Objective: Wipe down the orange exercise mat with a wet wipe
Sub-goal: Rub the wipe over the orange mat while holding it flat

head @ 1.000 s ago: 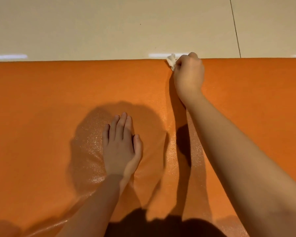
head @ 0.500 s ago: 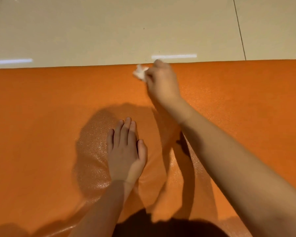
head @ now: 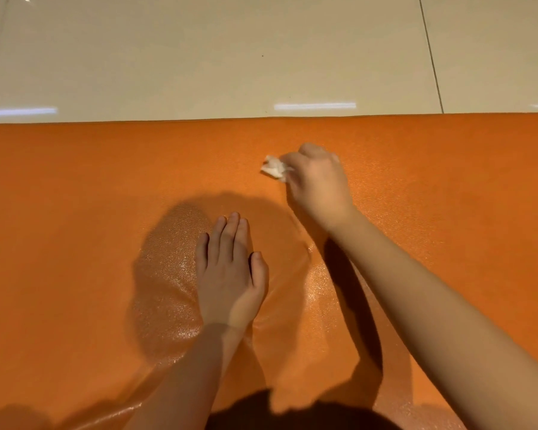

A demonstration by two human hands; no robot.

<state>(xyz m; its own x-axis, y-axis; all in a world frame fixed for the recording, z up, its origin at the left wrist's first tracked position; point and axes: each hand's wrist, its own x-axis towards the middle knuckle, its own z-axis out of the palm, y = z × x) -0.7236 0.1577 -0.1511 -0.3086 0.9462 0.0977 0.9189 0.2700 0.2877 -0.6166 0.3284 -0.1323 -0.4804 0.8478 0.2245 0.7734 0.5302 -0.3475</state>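
The right hand (head: 319, 184) pinches a crumpled wet wipe (head: 273, 168) against the orange exercise mat (head: 75, 212), at one o'clock from the left hand (head: 230, 274), which presses flat, fingers straight. The small wad (mostly hidden under the fingers) could slip free or skip patches. No container shows.

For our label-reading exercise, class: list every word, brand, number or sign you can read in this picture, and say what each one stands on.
There are none to read.
The orange textured exercise mat bears no print or logo.
The crumpled white wet wipe pinched in the right hand is blank.
The glossy cream floor tiles show only light reflections and grout lines.
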